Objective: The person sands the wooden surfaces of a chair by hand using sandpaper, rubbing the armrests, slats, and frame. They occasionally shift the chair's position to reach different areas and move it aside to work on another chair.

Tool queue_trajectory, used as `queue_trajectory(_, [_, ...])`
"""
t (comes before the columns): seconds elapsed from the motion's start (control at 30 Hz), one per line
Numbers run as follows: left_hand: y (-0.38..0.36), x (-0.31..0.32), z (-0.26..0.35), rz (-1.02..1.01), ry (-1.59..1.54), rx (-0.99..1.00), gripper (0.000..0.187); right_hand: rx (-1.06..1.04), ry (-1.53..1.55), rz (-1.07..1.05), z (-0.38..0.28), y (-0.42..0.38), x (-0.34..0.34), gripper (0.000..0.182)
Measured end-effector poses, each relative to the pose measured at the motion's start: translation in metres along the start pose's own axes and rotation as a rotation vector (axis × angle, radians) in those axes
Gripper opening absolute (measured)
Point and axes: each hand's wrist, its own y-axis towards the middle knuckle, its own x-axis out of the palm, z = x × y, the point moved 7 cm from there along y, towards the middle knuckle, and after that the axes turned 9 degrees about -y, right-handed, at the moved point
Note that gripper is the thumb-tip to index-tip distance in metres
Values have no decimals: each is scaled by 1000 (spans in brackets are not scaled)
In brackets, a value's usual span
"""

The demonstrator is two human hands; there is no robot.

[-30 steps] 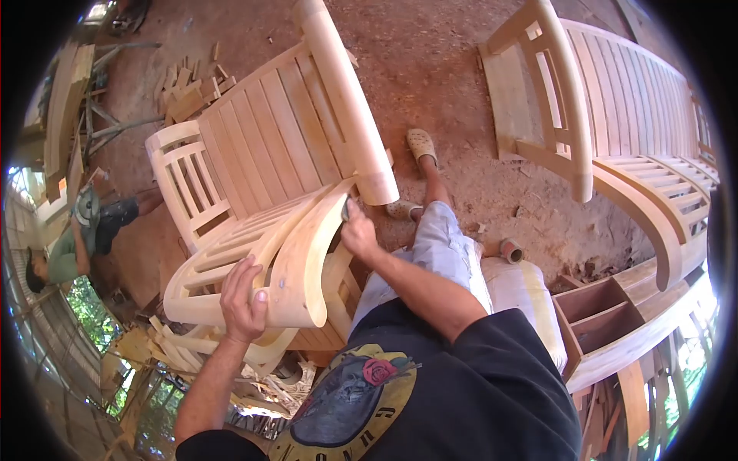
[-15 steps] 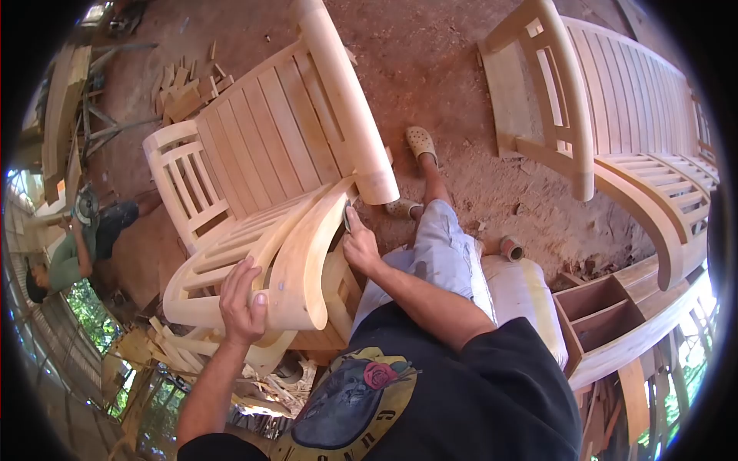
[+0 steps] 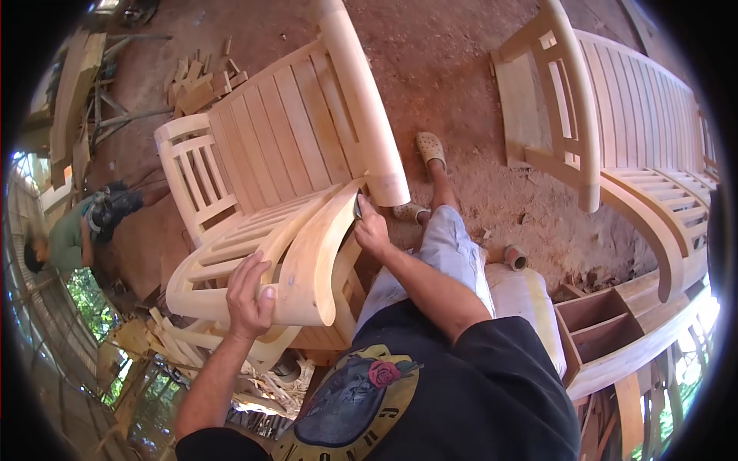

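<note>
A pale, unpainted wooden armchair (image 3: 307,280) with a slatted seat and a curved back stands in front of me. My left hand (image 3: 247,298) grips the top rail of the back, with the fingers over it and the thumb at the near edge. My right hand (image 3: 372,232) is closed around a small dark flat piece (image 3: 357,207), mostly hidden by the fingers. It presses against the outer edge of the curved back post, just below the thick rounded armrest (image 3: 373,115).
A similar slatted wooden bench (image 3: 638,115) stands at the right. Below it lies an open wooden box frame (image 3: 596,338) beside a stuffed sack (image 3: 523,303). Wood offcuts (image 3: 196,88) lie on the dirt floor. At far left, another person (image 3: 73,234) holds a power tool (image 3: 100,211).
My right hand has shifted slightly along the post's edge with the dark piece. The left hand stays on the rail. The view has shifted a little, and the other person's tool has moved.
</note>
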Motion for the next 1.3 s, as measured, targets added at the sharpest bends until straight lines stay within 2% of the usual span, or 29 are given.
queue_trajectory(0.07, [0, 0, 1, -11, -2, -5, 49, 13, 31, -16, -25, -19, -7, 69])
queue_trajectory(0.17, [1, -1, 1, 7, -7, 20, 46, -405, 21, 14, -120, -103, -55, 89])
queue_trajectory(0.2, [0, -2, 1, 8, -6, 15, 46, -489, 80, -76, -148, -121, -75, 83])
queue_trajectory(0.27, [0, -1, 1, 12, -10, 13, 46, -591, 56, 8, -137, -119, -72, 79])
queue_trajectory(0.33, [1, 0, 2, 18, -4, 17, 46, -439, -48, 74, -82, -73, -44, 72])
queue_trajectory(0.37, [-1, -1, 3, 19, 3, 13, 46, -300, 25, 80, -48, -44, -32, 65])
queue_trajectory(0.4, [-4, -1, 3, 20, 0, 3, 46, -250, -12, 60, -24, -27, -21, 67])
queue_trajectory(0.47, [-1, -1, 1, 19, -6, 2, 46, -149, 24, 39, -44, -45, -19, 71])
queue_trajectory(0.53, [1, 0, 1, 22, -2, 12, 46, -368, 47, 16, -113, -99, -51, 83])
queue_trajectory(0.6, [-5, -1, 0, 18, 1, 2, 46, -521, 44, -55, -152, -127, -76, 84])
queue_trajectory(0.7, [1, -1, 0, 29, -6, 8, 46, -518, 29, 84, -107, -89, -54, 81])
queue_trajectory(0.73, [0, -1, 0, 36, -4, 3, 46, -369, 35, 79, -81, -58, -43, 76])
queue_trajectory(0.8, [-8, -2, 1, 38, -4, -9, 45, -295, -1, 116, -43, -22, -25, 72])
queue_trajectory(0.83, [-8, -3, 1, 36, -5, -3, 45, -114, 15, 13, -48, -27, -21, 73])
queue_trajectory(0.93, [-3, 0, 2, 27, -15, -1, 45, -471, -20, 141, -136, -99, -63, 73])
queue_trajectory(1.03, [-4, -2, 0, 27, -16, 2, 45, -647, 7, 102, -152, -112, -79, 75])
queue_trajectory(1.13, [-3, -2, 0, 38, -20, 12, 45, -297, 48, 18, -67, -38, -36, 71])
queue_trajectory(1.23, [-5, -3, -2, 40, -15, 18, 44, -163, 75, -5, -59, -37, -21, 79])
queue_trajectory(1.3, [-8, 0, -2, 39, -29, 4, 44, -378, 57, 35, -124, -97, -56, 79])
